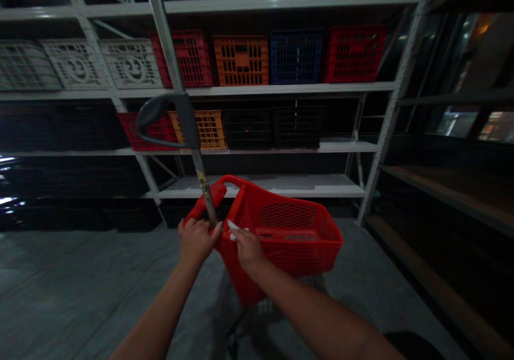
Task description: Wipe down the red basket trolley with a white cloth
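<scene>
A red plastic shopping cart (281, 258) with perforated basket sides stands in front of me. My left hand (197, 239) is closed over the near end of its red handle (196, 208), beside the foot of a metal pole (206, 194). That pole rises from the handle area and carries a grey looped grip (187, 119). Pinched in my right hand (248, 247) is a white wipe (233, 227), pressed against the basket's near rim. Part of the wipe is hidden by the fingers. Nothing is visible inside the part of the basket I can see.
Behind the cart runs a white metal shelf rack (281, 88) with crates in several colours, including an orange crate (241, 60) and a blue crate (296, 57). Dark shelving (441, 194) borders the right side. Grey floor (92, 279) lies around the cart.
</scene>
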A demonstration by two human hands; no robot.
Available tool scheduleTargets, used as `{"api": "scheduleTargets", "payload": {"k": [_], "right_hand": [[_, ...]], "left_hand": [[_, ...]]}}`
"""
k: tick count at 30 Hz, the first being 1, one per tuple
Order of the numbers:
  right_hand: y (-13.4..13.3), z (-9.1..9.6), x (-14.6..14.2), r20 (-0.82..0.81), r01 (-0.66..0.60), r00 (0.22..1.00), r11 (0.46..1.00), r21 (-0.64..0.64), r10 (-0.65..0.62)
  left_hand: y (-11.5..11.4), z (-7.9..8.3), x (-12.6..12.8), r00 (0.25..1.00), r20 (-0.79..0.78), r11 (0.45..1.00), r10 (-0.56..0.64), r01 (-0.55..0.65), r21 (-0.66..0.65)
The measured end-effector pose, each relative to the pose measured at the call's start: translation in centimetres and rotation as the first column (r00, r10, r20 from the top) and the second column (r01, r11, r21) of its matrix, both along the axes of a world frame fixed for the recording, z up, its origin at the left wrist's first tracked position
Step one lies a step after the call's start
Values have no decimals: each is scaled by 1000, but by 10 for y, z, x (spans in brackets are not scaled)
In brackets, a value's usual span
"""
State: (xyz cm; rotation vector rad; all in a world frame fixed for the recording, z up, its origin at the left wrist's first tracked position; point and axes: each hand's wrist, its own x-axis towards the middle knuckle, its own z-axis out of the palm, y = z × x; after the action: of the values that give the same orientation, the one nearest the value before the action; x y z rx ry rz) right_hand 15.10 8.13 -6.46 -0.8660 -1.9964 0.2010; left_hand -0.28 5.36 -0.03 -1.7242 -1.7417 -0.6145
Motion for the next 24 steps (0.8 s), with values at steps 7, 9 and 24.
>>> {"api": "scheduleTargets", "payload": {"k": [7, 9, 24], "right_hand": [[7, -10, 17, 160, -28, 987, 999, 24, 24], [11, -32, 66, 198, 12, 980, 998, 59, -24], [-5, -109, 268, 152, 354, 912, 919, 174, -380]], "left_hand": [[6, 1, -17, 997, -73, 999, -24, 22, -27], [10, 2, -24, 996, -85, 999, -32, 29, -38], [4, -29, 23, 949, 310, 954, -63, -34, 298]]}}
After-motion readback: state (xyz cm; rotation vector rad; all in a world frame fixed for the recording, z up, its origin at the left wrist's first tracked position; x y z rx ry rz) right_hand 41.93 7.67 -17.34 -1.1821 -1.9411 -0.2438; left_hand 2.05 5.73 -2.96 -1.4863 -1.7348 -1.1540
